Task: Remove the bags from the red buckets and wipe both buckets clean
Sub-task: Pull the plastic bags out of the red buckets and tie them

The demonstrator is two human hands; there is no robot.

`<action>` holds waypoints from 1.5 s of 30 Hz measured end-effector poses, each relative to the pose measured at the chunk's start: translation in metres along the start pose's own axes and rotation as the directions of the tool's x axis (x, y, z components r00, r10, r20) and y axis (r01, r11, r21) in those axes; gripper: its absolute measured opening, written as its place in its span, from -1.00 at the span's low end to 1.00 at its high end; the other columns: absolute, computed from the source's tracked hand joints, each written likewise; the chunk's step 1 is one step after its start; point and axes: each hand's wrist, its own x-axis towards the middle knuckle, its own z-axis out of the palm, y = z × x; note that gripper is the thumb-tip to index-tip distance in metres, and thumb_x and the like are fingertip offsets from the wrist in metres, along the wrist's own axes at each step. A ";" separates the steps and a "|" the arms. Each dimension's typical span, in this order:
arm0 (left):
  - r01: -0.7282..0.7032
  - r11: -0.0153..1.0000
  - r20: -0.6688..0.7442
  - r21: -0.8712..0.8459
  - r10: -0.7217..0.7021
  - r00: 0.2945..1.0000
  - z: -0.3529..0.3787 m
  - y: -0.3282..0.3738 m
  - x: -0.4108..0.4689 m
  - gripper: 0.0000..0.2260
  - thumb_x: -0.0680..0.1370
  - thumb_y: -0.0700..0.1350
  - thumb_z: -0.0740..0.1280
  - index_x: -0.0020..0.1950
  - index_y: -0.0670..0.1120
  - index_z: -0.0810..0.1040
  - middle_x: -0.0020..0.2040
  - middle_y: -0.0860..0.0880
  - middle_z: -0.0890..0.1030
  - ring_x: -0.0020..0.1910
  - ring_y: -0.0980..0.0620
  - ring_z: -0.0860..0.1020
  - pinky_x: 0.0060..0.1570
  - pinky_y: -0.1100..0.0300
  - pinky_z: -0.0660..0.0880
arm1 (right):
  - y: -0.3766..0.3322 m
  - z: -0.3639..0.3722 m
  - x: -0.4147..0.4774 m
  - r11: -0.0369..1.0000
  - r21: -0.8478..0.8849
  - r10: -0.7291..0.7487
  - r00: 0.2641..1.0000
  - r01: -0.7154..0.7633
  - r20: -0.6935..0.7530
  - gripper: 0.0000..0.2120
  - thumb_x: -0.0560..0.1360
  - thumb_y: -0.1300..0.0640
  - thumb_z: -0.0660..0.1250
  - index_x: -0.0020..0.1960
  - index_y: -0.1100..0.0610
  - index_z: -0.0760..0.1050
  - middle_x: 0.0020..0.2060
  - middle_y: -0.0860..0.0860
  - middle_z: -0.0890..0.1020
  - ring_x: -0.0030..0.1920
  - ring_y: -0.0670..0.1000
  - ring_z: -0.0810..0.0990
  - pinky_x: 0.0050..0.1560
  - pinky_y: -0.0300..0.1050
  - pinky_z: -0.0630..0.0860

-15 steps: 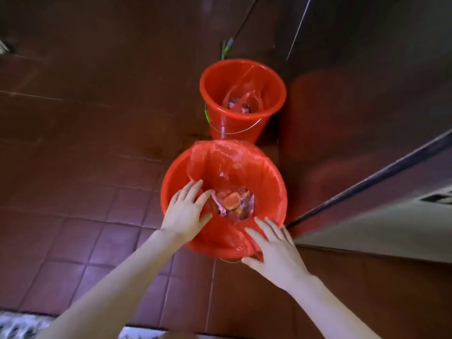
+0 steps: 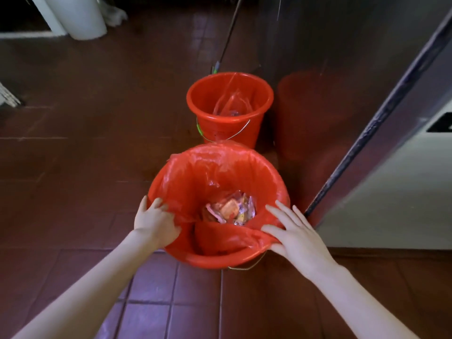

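Note:
Two red buckets stand on the brown tiled floor. The near bucket (image 2: 215, 260) is lined with a red plastic bag (image 2: 220, 172) that holds wrappers and scraps at the bottom. The bag's near edge has come off the rim and sags inward. My left hand (image 2: 154, 221) grips the bag's edge at the left rim. My right hand (image 2: 293, 231) lies on the right rim with fingers spread, thumb pressing the bag's edge. The far bucket (image 2: 230, 128) holds a crumpled clear bag (image 2: 232, 104).
A shiny metal cabinet wall (image 2: 342, 69) rises right of both buckets, its dark bottom edge running diagonally. A mop or broom handle (image 2: 227, 40) leans behind the far bucket. A white cylinder (image 2: 80, 18) stands at the top left.
Both hands have moved outward from the near side of the bucket to its left and right rims. My left hand has closed on the bag's edge, and the bag's near edge has slipped inward.

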 end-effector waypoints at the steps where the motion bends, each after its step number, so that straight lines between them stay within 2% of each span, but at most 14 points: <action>1: 0.029 1.000 0.035 -0.001 -0.029 0.999 -0.001 0.003 -0.008 -0.49 0.53 0.24 0.06 0.41 0.13 0.44 0.43 0.11 0.36 0.49 0.01 0.11 0.49 -0.15 -0.13 | 0.005 -0.001 0.005 1.000 -0.005 0.013 1.000 -0.013 -0.004 -0.59 0.45 -0.04 0.43 0.29 -0.13 0.51 0.52 0.01 0.24 0.56 0.04 0.04 0.54 0.06 -0.03; 9: 0.091 0.980 0.103 -0.178 -0.073 0.992 -0.001 0.001 -0.078 -0.67 0.46 0.37 0.09 -0.09 0.17 0.48 0.03 0.12 0.60 0.20 0.00 0.44 0.13 -0.05 0.14 | 0.002 -0.002 0.070 0.985 0.099 0.147 0.988 -0.142 -0.053 -0.46 0.60 0.25 0.17 0.50 -0.16 0.26 0.56 0.03 0.11 0.57 0.08 -0.02 0.55 0.05 -0.01; 12: 0.093 0.927 -0.088 -0.362 -0.133 0.987 -0.011 -0.025 -0.075 -0.76 0.45 0.27 0.29 -0.02 0.16 0.51 -0.07 0.09 0.64 0.04 -0.01 0.58 0.04 0.08 0.34 | -0.006 -0.007 0.085 0.959 0.230 0.174 0.985 -0.167 -0.012 -0.52 0.61 0.24 0.15 0.46 -0.11 0.34 0.51 0.00 0.24 0.49 0.08 0.19 0.48 0.04 0.21; 15: 0.144 0.806 -0.399 -0.574 -0.429 0.811 -0.001 -0.063 -0.056 -0.75 0.46 0.00 0.42 0.10 -0.02 0.60 -0.02 -0.17 0.58 0.02 -0.26 0.52 -0.01 -0.05 0.50 | -0.006 -0.005 0.092 0.885 0.401 0.279 0.959 -0.238 -0.048 -0.58 0.59 0.19 0.17 0.42 -0.05 0.39 0.37 -0.03 0.42 0.32 0.09 0.42 0.29 0.07 0.43; 18: 0.382 0.492 -0.101 -0.782 -0.705 0.702 0.019 -0.094 -0.034 -0.50 0.49 0.10 0.40 0.32 -0.15 0.47 0.16 -0.30 0.48 0.19 -0.35 0.45 0.15 -0.13 0.44 | -0.009 0.002 0.090 0.762 0.502 0.498 0.866 -0.410 -0.048 -0.57 0.55 0.09 0.27 0.41 -0.05 0.37 0.26 0.02 0.50 0.24 0.13 0.50 0.19 0.11 0.49; 20: 0.546 0.242 0.259 -0.802 -0.683 0.683 0.028 -0.102 -0.022 -0.34 0.49 0.26 0.34 0.28 -0.31 0.49 0.09 -0.32 0.58 0.14 -0.32 0.55 0.15 -0.08 0.49 | -0.011 0.007 0.087 0.637 0.523 0.653 0.757 -0.567 0.025 -0.54 0.52 0.03 0.33 0.40 0.02 0.38 0.26 0.11 0.49 0.24 0.20 0.49 0.19 0.10 0.48; 23: 0.505 -0.145 0.503 -0.851 -0.506 0.701 0.037 -0.104 -0.011 -0.30 0.45 0.35 0.32 0.06 -0.33 0.58 -0.10 -0.30 0.64 -0.07 -0.28 0.64 0.02 -0.11 0.59 | -0.017 0.013 0.089 0.355 0.541 0.789 0.555 -0.763 0.264 -0.45 0.52 -0.19 0.28 0.31 0.21 0.45 0.19 0.24 0.54 0.20 0.28 0.52 0.19 0.09 0.47; 25: 0.399 -0.315 0.506 -0.862 -0.459 0.731 0.040 -0.104 -0.001 -0.34 0.43 0.33 0.35 0.17 -0.25 0.57 0.05 -0.27 0.63 0.01 -0.26 0.62 0.07 -0.12 0.57 | -0.023 0.010 0.094 0.046 0.670 0.777 0.448 -0.741 0.443 -0.43 0.55 -0.25 0.18 0.15 0.26 0.53 0.07 0.24 0.62 0.10 0.27 0.58 0.16 0.13 0.51; 27: 0.239 -0.395 0.421 -0.887 -0.480 0.770 0.037 -0.104 0.009 -0.50 0.45 0.20 0.42 0.17 -0.16 0.60 0.05 -0.22 0.65 -0.03 -0.17 0.63 0.07 -0.08 0.58 | -0.028 0.004 0.100 -0.284 0.765 0.682 0.439 -0.578 0.585 -0.51 0.59 -0.20 0.13 0.13 0.20 0.55 0.02 0.17 0.65 0.06 0.20 0.60 0.20 0.15 0.50; 30: -0.020 -0.412 0.251 -0.911 -0.593 0.765 0.015 -0.104 0.020 -0.91 0.50 -0.08 0.43 -0.01 -0.02 0.64 0.02 -0.21 0.66 -0.20 -0.03 0.59 -0.11 0.08 0.54 | -0.034 -0.006 0.111 -0.425 0.838 0.670 0.504 -0.342 0.545 -0.63 0.62 -0.15 0.11 0.10 0.05 0.57 0.00 0.04 0.63 0.00 0.03 0.61 0.15 0.06 0.47; 34: -0.237 -0.398 0.071 -0.886 -0.622 0.780 -0.030 -0.097 0.020 -0.95 0.48 -0.11 0.46 -0.11 0.00 0.62 -0.03 -0.15 0.69 -0.11 -0.07 0.62 -0.08 0.07 0.52 | -0.050 -0.024 0.121 -0.309 0.914 0.657 0.636 -0.262 0.405 -0.66 0.56 -0.21 0.21 0.00 0.00 0.62 -0.19 -0.05 0.72 -0.21 -0.08 0.69 -0.11 -0.08 0.51; 39: -0.371 -0.151 -0.246 -0.916 -0.519 0.819 -0.071 -0.048 -0.003 -0.97 0.50 -0.18 0.44 -0.12 -0.07 0.62 -0.07 -0.06 0.69 -0.09 0.12 0.62 -0.02 0.18 0.50 | -0.066 -0.009 0.113 0.448 0.771 0.700 0.714 -0.452 0.012 -0.72 0.57 0.03 0.31 0.17 0.17 0.60 0.17 0.10 0.62 0.18 0.09 0.58 0.21 -0.14 0.42; 42: -0.389 0.089 -0.385 -0.917 -0.454 0.804 -0.087 -0.012 -0.012 -0.88 0.48 -0.18 0.45 -0.19 0.02 0.61 -0.05 -0.02 0.58 -0.14 0.33 0.52 -0.03 0.44 0.38 | -0.072 -0.018 0.114 0.485 0.796 0.730 0.669 -0.362 -0.140 -0.73 0.61 0.12 0.25 0.20 0.22 0.59 0.17 0.09 0.61 0.22 0.08 0.55 0.23 -0.22 0.35; 45: -0.381 0.108 -0.391 -0.918 -0.395 0.831 -0.106 0.011 -0.013 -0.90 0.48 -0.15 0.45 -0.21 0.01 0.61 0.07 0.06 0.50 0.09 0.28 0.48 0.09 0.36 0.40 | -0.076 -0.034 0.123 0.504 0.798 0.702 0.695 -0.331 -0.156 -0.75 0.65 0.10 0.15 0.06 0.20 0.55 -0.06 0.08 0.64 0.02 0.11 0.59 -0.02 -0.17 0.38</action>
